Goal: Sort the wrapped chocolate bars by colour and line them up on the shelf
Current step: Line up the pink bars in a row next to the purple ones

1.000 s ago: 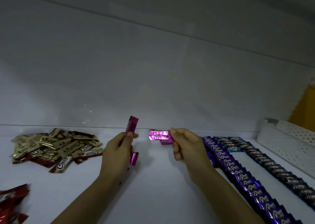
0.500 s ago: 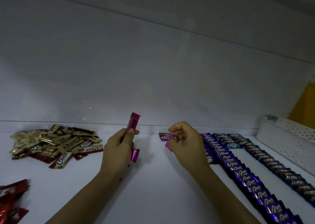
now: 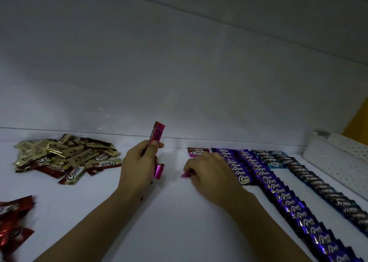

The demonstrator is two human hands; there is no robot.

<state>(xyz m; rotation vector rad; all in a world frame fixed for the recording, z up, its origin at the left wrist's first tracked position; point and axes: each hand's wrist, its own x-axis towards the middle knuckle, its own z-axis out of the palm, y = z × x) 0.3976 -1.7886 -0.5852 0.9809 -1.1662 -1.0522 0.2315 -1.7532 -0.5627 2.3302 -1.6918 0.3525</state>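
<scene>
White shelf (image 3: 179, 218): left hand (image 3: 139, 166), right hand (image 3: 207, 172) grip pink bars (image 3: 158, 135) (purple row (image 3: 286, 197): "Choco").

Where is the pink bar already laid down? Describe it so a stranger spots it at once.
Go to the back edge of the shelf, where the purple rows end. Just left of their far end lies one pink bar, flat, logo up. Its neighbours are purple.

"Choco" on gold-and-brown wrappers (image 3: 74, 174), on the flat pink bar (image 3: 197, 152), on purple bars (image 3: 244, 179) (smaller print unreadable)
</scene>
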